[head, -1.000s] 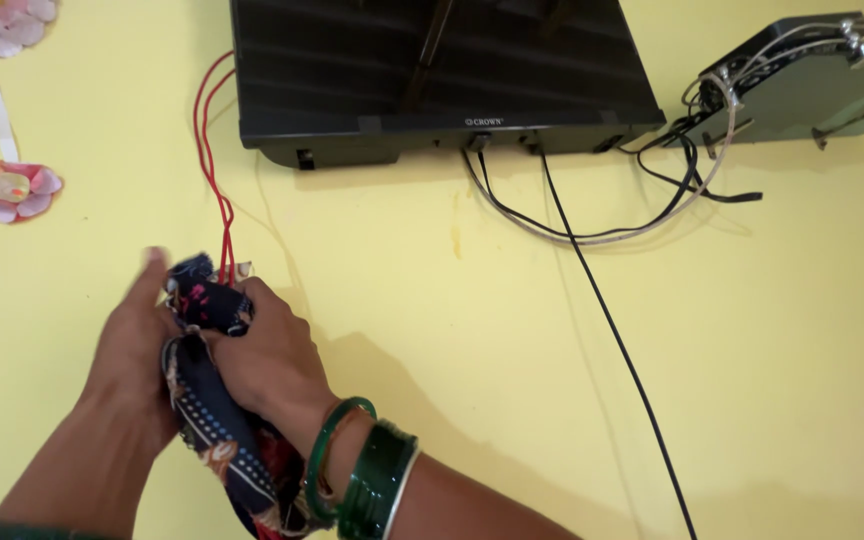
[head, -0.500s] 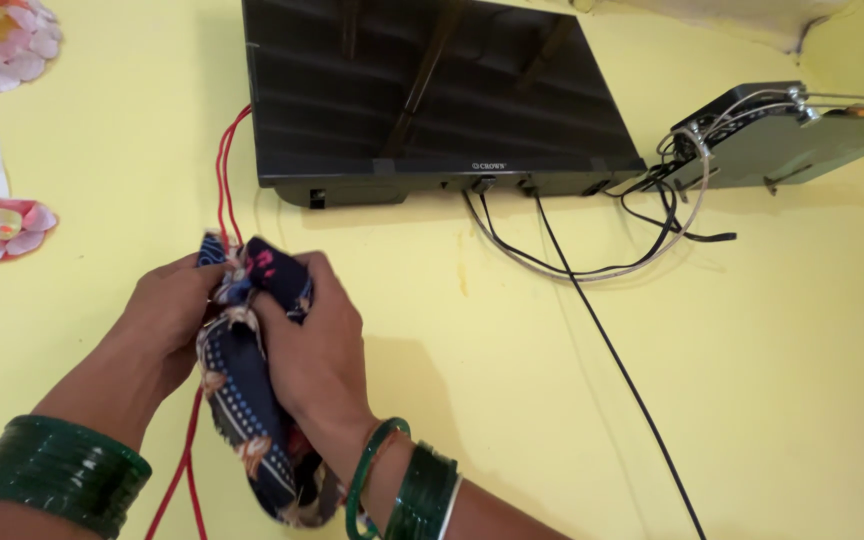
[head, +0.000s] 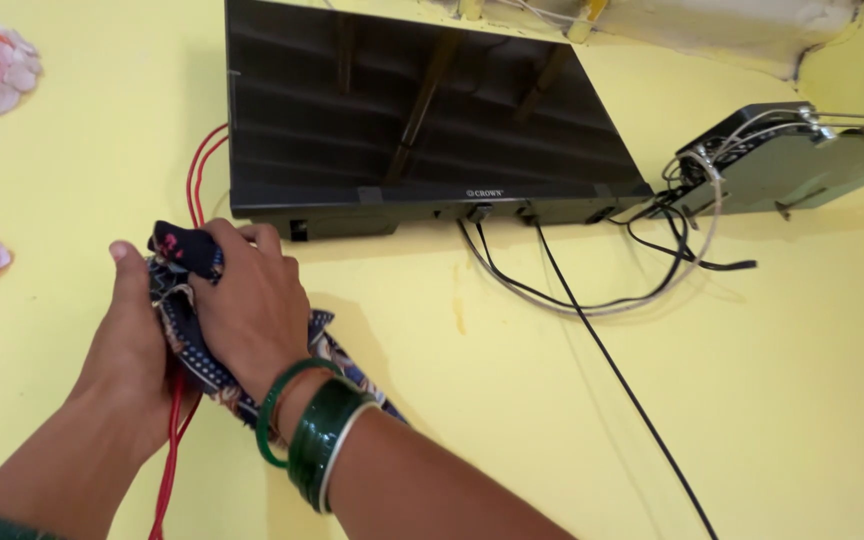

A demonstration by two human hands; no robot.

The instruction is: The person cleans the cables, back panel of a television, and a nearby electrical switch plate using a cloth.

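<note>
Change: I see both hands shifted left since half a second ago, toward the red wires [head: 195,190].
Right hand [head: 242,310]: clenched over the dark patterned cloth [head: 187,335].
Left hand [head: 132,335]: cupping that cloth from behind.

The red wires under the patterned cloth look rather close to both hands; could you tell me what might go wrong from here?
1. Both the left hand and right hand press the patterned cloth around the red wires; a tug might strain them where they run behind the television.
2. The cloth could snag on the wires.
3. The black cable hangs loose nearby; a wide arm sweep might catch it.
</note>
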